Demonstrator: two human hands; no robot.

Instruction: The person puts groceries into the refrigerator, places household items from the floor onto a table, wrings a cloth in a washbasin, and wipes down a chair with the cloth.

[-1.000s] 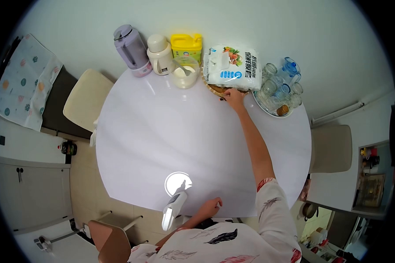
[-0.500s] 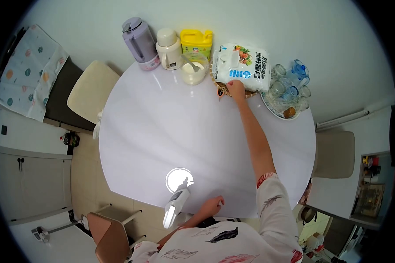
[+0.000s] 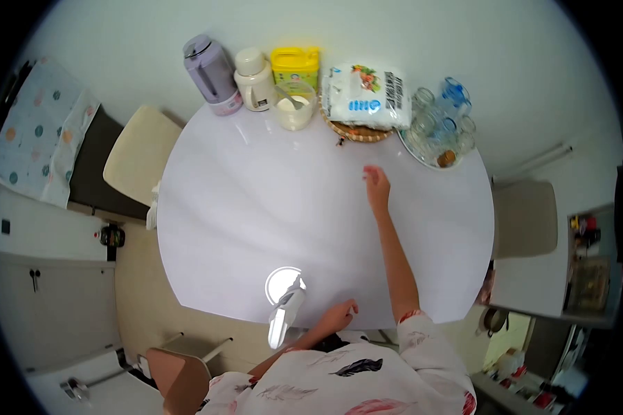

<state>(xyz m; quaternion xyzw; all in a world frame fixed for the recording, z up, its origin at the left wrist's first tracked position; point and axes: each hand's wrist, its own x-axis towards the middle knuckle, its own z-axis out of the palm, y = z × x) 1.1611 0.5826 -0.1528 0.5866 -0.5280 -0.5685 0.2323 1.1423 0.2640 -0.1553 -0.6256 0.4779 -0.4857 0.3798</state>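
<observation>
My right hand [image 3: 376, 183] is above the table in front of a woven basket [image 3: 360, 135], apart from it. Its thumb stands off from its slightly blurred fingers, and I see nothing held. A white plastic bag [image 3: 365, 104] with printed vegetables lies on the basket. Near the table's front edge, my left hand [image 3: 338, 316] has loosely bent fingers, partly apart, and no visible object in it. Left of that hand is a white device [image 3: 285, 312] with a narrow grey tip, its kind unclear. My left hand does not touch it.
Along the wall stand a purple jug [image 3: 213, 75], a cream flask [image 3: 254, 79], a yellow container [image 3: 295, 67] and a clear bowl [image 3: 294, 119] with white contents and a spoon. At right, a tray [image 3: 422, 160] carries several glasses [image 3: 423, 124]. Chairs flank the white table [image 3: 256, 200].
My right hand has let go at the basket's front and drawn back toward me. More of the basket's front rim shows. The view has shifted slightly; my left hand stays near the table edge.
</observation>
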